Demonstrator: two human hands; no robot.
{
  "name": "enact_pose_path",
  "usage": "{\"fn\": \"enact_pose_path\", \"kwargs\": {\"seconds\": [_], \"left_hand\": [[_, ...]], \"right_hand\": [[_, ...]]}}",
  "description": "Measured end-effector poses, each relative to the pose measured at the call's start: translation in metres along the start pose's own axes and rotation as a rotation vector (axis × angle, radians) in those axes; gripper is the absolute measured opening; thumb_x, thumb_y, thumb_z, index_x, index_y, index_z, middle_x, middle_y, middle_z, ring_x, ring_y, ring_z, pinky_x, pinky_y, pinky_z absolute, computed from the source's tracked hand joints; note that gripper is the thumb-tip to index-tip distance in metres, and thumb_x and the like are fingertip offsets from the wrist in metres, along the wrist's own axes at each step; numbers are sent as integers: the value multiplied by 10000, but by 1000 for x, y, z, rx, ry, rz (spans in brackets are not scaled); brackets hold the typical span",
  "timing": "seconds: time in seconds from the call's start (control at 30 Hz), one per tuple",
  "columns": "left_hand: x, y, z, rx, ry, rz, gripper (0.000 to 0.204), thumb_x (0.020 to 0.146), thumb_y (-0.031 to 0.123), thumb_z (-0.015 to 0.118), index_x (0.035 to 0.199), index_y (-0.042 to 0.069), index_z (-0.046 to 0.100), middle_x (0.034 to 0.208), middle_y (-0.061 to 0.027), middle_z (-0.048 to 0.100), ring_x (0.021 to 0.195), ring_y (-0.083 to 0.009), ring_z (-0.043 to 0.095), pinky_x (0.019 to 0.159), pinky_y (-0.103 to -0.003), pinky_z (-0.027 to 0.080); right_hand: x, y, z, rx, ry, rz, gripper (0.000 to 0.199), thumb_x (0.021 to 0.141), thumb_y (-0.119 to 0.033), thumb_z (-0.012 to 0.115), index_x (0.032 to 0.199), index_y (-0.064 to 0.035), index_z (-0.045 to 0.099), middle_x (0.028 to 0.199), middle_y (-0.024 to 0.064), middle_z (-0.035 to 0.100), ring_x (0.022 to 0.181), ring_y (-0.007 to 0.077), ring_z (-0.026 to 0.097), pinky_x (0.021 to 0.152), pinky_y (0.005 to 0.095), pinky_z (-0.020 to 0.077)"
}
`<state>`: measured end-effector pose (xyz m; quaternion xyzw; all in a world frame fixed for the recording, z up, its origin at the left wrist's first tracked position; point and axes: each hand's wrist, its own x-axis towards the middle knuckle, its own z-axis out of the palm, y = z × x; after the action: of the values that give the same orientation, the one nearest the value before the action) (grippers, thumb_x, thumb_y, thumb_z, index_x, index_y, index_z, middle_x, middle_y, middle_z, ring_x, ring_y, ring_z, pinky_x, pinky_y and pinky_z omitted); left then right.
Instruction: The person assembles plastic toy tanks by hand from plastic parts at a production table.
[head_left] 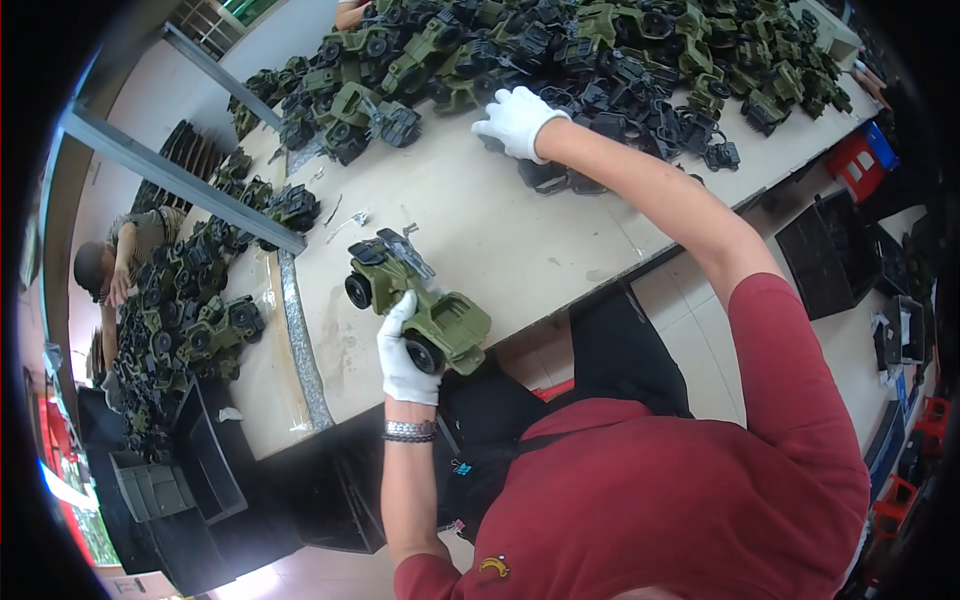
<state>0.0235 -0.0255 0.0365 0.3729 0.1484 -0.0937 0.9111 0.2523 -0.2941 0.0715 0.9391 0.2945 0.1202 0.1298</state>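
Observation:
My left hand (408,357), in a white glove, is closed around the side of an olive-green toy jeep (455,330) with black wheels. The jeep is held tilted above the near part of the table, its open rear bed toward me. Black and grey parts sit on its front end. My right hand (522,122), also gloved in white, is stretched far out over the table beside a heap of black plastic parts (640,115). Its fingers look apart, and I see nothing held in them. A large pile of green toy jeeps (420,55) lies just beyond it.
The pale table (450,210) has a metal post (185,180) at its left. More toy jeeps (200,330) lie left of the post, near another person (130,250). Black crates (830,255) stand on the floor at right, below a red bin (855,165).

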Motion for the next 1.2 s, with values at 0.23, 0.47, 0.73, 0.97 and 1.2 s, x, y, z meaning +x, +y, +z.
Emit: {"fn": "enact_pose_path", "kwargs": {"seconds": [0.23, 0.47, 0.73, 0.97, 1.2], "left_hand": [[-10, -12, -20, -157, 49, 88, 320, 946, 236, 632, 1239, 109, 605, 1145, -91, 666, 1085, -276, 643, 936, -479, 540], [-17, -19, -27, -133, 77, 190, 308, 967, 246, 607, 1210, 57, 616, 1123, -123, 688, 1044, -274, 667, 929, -452, 548], [-29, -25, -7, -29, 196, 383, 298, 938, 151, 668, 1217, 56, 625, 1095, -57, 671, 956, -180, 675, 849, -347, 559], [-38, -27, 11, 103, 165, 561, 341, 939, 125, 661, 1260, 24, 601, 1147, -66, 646, 972, -169, 665, 839, -326, 562], [-37, -22, 22, 137, 155, 602, 334, 936, 95, 650, 1259, 24, 602, 1135, -63, 652, 966, -157, 661, 836, -314, 556]], "right_hand": [[-13, -72, -13, 351, 42, 122, 262, 844, -249, 667, 1038, -76, 698, 1029, 178, 675, 961, 349, 672, 793, 443, 553], [-74, -128, -23, 519, -30, 218, 525, 873, -555, 628, 1152, -111, 643, 1092, 169, 640, 1061, 367, 622, 828, 479, 522], [-69, -118, 10, 657, 129, -225, 629, 793, -387, 759, 1350, -153, 584, 1232, 154, 554, 1150, 360, 522, 992, 459, 448], [-122, -160, -56, 1135, 368, -211, 644, 842, -442, 724, 1356, -78, 589, 1219, 176, 584, 1101, 350, 533, 985, 415, 440], [-122, -165, -54, 1207, 396, -199, 659, 852, -446, 714, 1366, -57, 577, 1224, 169, 616, 1076, 345, 533, 970, 404, 445]]}}
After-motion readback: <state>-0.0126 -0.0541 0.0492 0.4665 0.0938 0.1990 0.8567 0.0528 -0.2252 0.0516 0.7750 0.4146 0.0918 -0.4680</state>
